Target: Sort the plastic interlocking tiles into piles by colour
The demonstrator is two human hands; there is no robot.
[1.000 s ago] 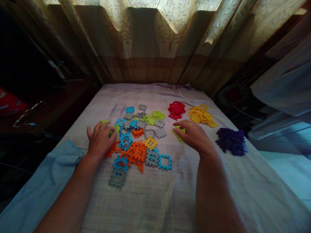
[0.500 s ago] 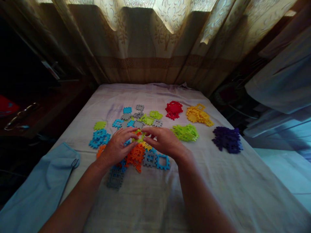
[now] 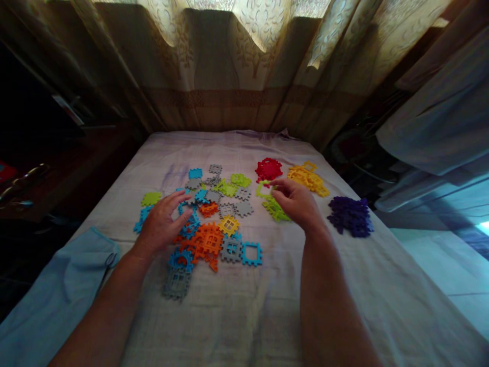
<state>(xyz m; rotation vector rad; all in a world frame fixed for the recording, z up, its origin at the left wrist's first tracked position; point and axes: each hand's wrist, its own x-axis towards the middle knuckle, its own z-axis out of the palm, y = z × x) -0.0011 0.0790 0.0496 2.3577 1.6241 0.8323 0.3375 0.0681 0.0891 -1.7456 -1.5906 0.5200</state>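
Observation:
Flat plastic puzzle tiles lie on a pale bedsheet [image 3: 244, 316]. A mixed heap [image 3: 214, 219] of blue, grey, orange, green and yellow tiles fills the middle. My left hand [image 3: 162, 224] rests over the heap's left side on blue tiles [image 3: 143, 216], fingers spread. My right hand [image 3: 296, 201] pinches a lime green tile [image 3: 263, 189] and hovers over a lime green pile [image 3: 275, 209]. Sorted piles lie beyond: red [image 3: 268, 169], yellow [image 3: 307, 178], purple [image 3: 349, 215].
A light blue cloth [image 3: 57, 300] lies at the bed's left front edge. Patterned curtains [image 3: 229, 66] hang behind the bed. Dark furniture [image 3: 46, 168] stands to the left, and pale fabric [image 3: 435, 127] hangs to the right. A single green tile [image 3: 151, 198] lies at the heap's left.
Both hands were together over the middle of the heap. My right hand has moved right to the lime green pile with a green tile. My left hand has slid left onto the blue tiles.

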